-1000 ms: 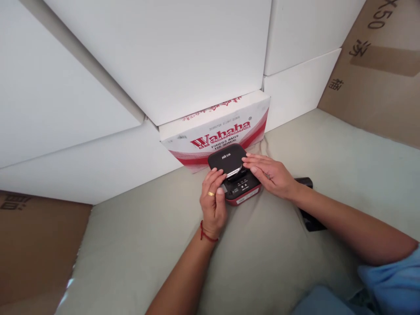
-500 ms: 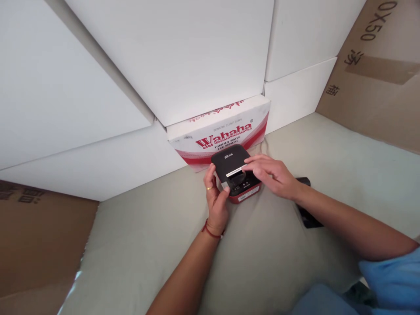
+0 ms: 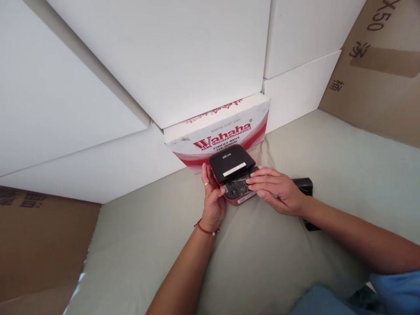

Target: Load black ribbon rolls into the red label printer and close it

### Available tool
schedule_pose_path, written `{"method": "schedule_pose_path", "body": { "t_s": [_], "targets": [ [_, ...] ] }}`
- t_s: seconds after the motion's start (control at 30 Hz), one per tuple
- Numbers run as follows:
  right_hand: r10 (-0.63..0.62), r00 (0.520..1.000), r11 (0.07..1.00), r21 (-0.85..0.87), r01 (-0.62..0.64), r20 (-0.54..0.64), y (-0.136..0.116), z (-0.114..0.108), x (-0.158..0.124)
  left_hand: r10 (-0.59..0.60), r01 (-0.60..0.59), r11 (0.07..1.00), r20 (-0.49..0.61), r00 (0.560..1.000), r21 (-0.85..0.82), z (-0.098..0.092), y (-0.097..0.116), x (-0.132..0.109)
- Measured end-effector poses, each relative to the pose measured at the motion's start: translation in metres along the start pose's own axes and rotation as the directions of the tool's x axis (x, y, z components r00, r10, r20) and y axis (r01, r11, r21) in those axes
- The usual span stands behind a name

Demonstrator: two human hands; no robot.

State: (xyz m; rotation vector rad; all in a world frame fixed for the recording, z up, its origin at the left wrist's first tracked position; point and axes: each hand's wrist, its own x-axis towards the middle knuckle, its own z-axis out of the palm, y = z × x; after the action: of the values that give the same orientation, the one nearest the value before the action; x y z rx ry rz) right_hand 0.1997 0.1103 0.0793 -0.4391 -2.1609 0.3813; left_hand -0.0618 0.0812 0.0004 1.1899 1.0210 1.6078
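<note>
A small boxy device (image 3: pixel 231 159), black on top with red sides, stands in front of me on the cloth. It has a white label strip across its top and a dark, glossy near section (image 3: pixel 239 186). My left hand (image 3: pixel 213 199) is closed around its left side, thumb on the near left corner and fingers along the edge. Over the near right part lies my right hand (image 3: pixel 277 190), fingers stretched out and fingertips touching the glossy section. What lies under those fingertips is hidden.
A white and red water carton (image 3: pixel 226 131) stands just behind the device, against large white boxes (image 3: pixel 164 57). A black object (image 3: pixel 303 186) lies partly under my right forearm. Brown cardboard (image 3: pixel 383 83) walls the right side, and more cardboard (image 3: pixel 42 249) the left.
My right hand has shifted a little toward me and right, from the label strip down to the near section. The glossy surface there now shows. My left hand keeps its hold.
</note>
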Motion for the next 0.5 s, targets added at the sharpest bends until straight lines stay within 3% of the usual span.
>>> {"method": "schedule_pose_path", "body": {
  "t_s": [0.17, 0.27, 0.3, 0.37, 0.43, 0.5],
  "targets": [
    [0.008, 0.997, 1.0, 0.011, -0.008, 0.079, -0.002, -0.011, 0.022, -0.034, 0.026, 0.991, -0.058, 0.998, -0.133, 0.012, 0.002, -0.002],
    [0.238, 0.952, 0.971, -0.034, -0.236, 0.19, -0.001, -0.02, 0.059, -0.03, 0.014, 0.98, -0.079, 0.996, -0.198, 0.017, 0.001, -0.002],
    [0.345, 0.903, 0.939, -0.081, -0.335, 0.256, 0.0, -0.021, 0.075, -0.031, 0.014, 0.977, -0.079, 0.996, -0.214, 0.017, 0.0, -0.001],
    [0.51, 0.76, 0.86, -0.233, -0.454, 0.403, 0.003, -0.019, 0.107, -0.04, 0.019, 0.97, -0.082, 0.996, -0.243, 0.018, -0.001, 0.0],
    [0.591, 0.616, 0.804, -0.438, -0.402, 0.521, 0.006, -0.009, 0.136, -0.048, 0.024, 0.966, -0.087, 0.995, -0.258, 0.019, -0.002, 0.001],
    [0.628, 0.52, 0.763, -0.59, -0.265, 0.578, 0.006, 0.004, 0.155, -0.05, 0.028, 0.966, -0.079, 0.996, -0.259, 0.019, -0.002, 0.002]
  ]
}}
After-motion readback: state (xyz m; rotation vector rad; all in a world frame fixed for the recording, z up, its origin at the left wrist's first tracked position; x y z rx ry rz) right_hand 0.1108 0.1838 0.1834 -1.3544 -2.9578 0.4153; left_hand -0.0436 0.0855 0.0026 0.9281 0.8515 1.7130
